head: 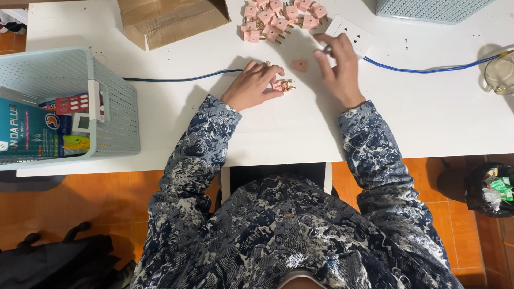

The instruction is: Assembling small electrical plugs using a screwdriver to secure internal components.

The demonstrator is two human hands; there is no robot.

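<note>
Patterned blue-and-grey sleeves fill the view closest to me, running out to both hands on the white counter (160, 123). My left hand (251, 85) lies low on the surface, its fingers curled together and pinching a pink plug (284, 85) whose brass pins stick out to the right of my fingertips. My right hand (337, 67) hovers just beyond it with fingers loosely spread; something small and metallic seems to sit at its fingertips, though I cannot tell what it is. Between the two hands lies a single small pink piece (300, 65), flat on the counter.

Judging progress: one plug is in work, and the heap of pink plugs (278, 18) beyond my hands looks untouched, so most of the job seems ahead. I see no separate finished pile. A white socket plate (348, 32) rests just past my right hand, with a blue cable (428, 68) running off to its right. Far to the left of my left hand stands a pale basket (115, 107).
</note>
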